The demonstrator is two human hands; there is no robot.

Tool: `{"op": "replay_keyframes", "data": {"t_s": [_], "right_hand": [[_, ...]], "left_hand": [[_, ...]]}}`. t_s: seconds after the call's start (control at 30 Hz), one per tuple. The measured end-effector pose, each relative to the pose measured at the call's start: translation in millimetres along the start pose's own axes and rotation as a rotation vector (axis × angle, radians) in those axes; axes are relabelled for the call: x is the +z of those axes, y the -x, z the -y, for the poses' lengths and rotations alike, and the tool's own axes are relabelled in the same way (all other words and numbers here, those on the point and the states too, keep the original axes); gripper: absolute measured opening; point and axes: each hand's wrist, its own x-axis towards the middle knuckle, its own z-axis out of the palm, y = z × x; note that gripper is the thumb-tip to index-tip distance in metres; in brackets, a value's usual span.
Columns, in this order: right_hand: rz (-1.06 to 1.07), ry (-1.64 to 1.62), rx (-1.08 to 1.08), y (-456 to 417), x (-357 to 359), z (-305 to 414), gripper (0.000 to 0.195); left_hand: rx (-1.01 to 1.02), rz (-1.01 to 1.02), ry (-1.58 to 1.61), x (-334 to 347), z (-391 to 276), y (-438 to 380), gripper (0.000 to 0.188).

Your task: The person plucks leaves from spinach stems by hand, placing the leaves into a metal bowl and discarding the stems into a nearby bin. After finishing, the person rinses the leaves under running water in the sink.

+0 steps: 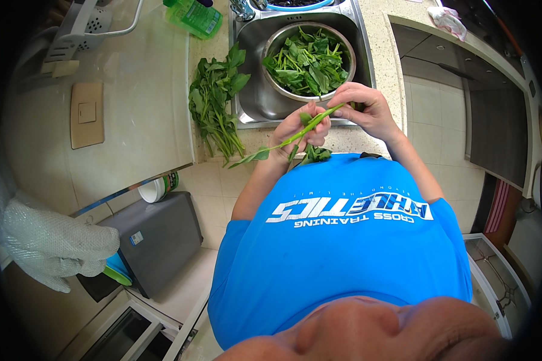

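Note:
Both hands meet over the front edge of a steel sink (253, 115). A green leafy vegetable stem (308, 127) runs slantwise between them, with a leaf at its lower end. My left hand (300, 128) has its fingers curled around the stem's middle. At the upper end, my right hand (363, 108) pinches the stem between thumb and fingers. Just beyond, a round metal bowl (271, 83) in the sink is heaped with green leaves and stem pieces (309, 61). On the counter to the left lies a bunch of uncut leafy stems (217, 101). More leaves (317, 155) show below my left hand.
A green plastic bottle (196, 18) stands left of the faucet (242, 10). A crumpled cloth (447, 20) lies on the right counter (381, 45). The wall at left carries a switch plate (87, 115) and a white perforated rack (83, 34). A dark grey box (158, 239) stands lower left.

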Motion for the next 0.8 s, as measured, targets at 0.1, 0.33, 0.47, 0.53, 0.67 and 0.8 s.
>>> {"op": "replay_keyframes", "data": {"t_s": [0.1,0.33,0.47,0.53,0.67,0.8], "right_hand": [[0.028,0.062,0.009,-1.9,-1.9,-4.1,0.013],[0.015,0.135,0.066,-0.2,-2.8,-7.5,0.010],[-0.051,0.184,0.035,2.5,-1.5,0.4,0.010],[-0.091,0.231,0.021,4.3,-3.5,4.8,0.011],[-0.065,0.134,0.096,4.9,-6.9,4.2,0.010],[-0.085,0.108,0.152,6.2,-10.1,-4.0,0.008]], "left_hand": [[-0.002,-0.034,-0.273,15.6,-4.2,2.0,0.035],[0.013,-0.268,-0.452,28.2,-6.1,-5.8,0.028],[0.111,-0.329,-0.410,11.6,-5.9,-9.3,0.027],[0.230,-0.445,-0.427,7.0,-12.8,-6.2,0.027],[0.162,-0.435,-0.663,33.3,-17.8,-15.2,0.025],[0.020,-0.295,-0.674,34.4,-20.9,-19.7,0.029]]}}
